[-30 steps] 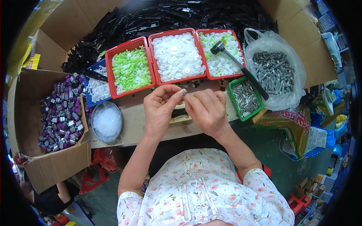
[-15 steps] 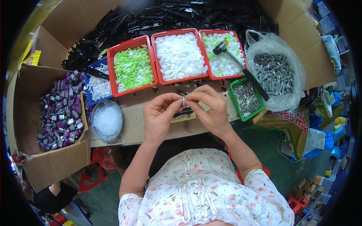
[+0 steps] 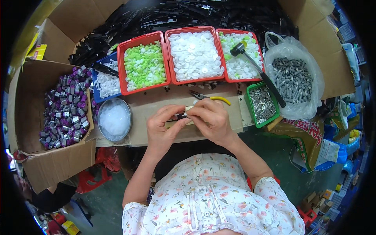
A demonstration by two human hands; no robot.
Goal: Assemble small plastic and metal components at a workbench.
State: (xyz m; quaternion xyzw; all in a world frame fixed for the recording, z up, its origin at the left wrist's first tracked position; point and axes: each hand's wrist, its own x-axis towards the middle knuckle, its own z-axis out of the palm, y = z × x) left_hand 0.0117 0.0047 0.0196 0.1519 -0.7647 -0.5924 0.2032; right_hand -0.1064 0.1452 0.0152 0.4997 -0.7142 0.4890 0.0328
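Observation:
My left hand (image 3: 164, 123) and my right hand (image 3: 213, 120) meet over the near middle of the table, fingertips almost touching. The right thumb and forefinger pinch a tiny whitish part (image 3: 185, 114), too small to name exactly. My left thumb and forefinger curl round the same spot; what lies between them is mostly covered. Beneath the fingers is a pale block (image 3: 189, 108) with something dark on it, largely hidden. Just behind my right hand lie pliers with yellow handles (image 3: 220, 98).
Red trays hold green pieces (image 3: 144, 64), white discs (image 3: 194, 55) and mixed pieces (image 3: 241, 64). A hammer (image 3: 258, 68) leans across the right tray and a green box of metal pins (image 3: 262, 103). Left are a bowl (image 3: 114, 120) and a carton of purple-grey parts (image 3: 64, 107). Grey parts fill a bag (image 3: 291, 80).
Both hands have come down toward the pale block with the small white part. The pliers, mostly covered by my hands before, now show behind them. The view has shifted slightly.

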